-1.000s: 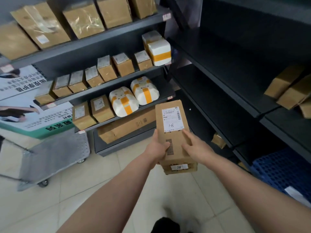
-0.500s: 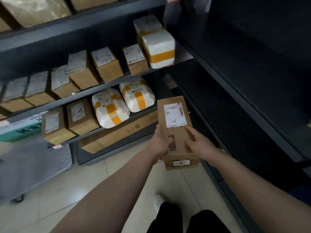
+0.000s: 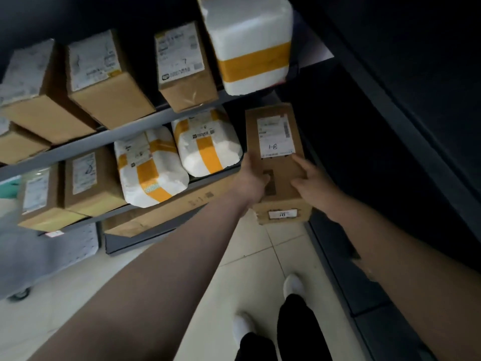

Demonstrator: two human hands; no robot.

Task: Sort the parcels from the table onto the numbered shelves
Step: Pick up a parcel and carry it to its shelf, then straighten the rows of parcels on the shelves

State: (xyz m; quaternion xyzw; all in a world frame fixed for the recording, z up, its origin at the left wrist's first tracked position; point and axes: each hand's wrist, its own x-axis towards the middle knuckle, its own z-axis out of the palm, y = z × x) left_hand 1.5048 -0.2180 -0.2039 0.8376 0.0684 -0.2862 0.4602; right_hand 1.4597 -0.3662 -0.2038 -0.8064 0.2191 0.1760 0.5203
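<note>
I am looking down along both bare forearms, which reach up from the bottom of the frame to a brown cardboard box (image 3: 279, 175) right of centre. My left hand (image 3: 253, 179) grips the box's left edge, thumb lying over the top face. My right hand (image 3: 311, 182) grasps the right edge, with one finger (image 3: 302, 162) stretched across the top just below a white label (image 3: 276, 138) handwritten "1-8". A smaller sticker (image 3: 282, 213) shows on the box's near end. I hold the box in the air above the pale tiled floor (image 3: 260, 254), its far end pointing towards the right end of the lower shelf (image 3: 104, 217). I cannot tell whether it touches the shelf.

Just left of the box, two white parcels (image 3: 208, 147) banded with orange tape lie side by side on that lower shelf, with brown labelled boxes (image 3: 91, 183) further left. A long flat carton (image 3: 166, 212) sits beneath them. On the upper shelf (image 3: 86, 143), across the top of the frame, stand more brown boxes (image 3: 182, 69) and, at top centre, a big white parcel (image 3: 250, 45) with an orange band. Dark shelving (image 3: 390, 126) fills the right side. A grey cart (image 3: 52, 254) is at the lower left. My white shoes (image 3: 292, 284) and dark trousers show at bottom centre.
</note>
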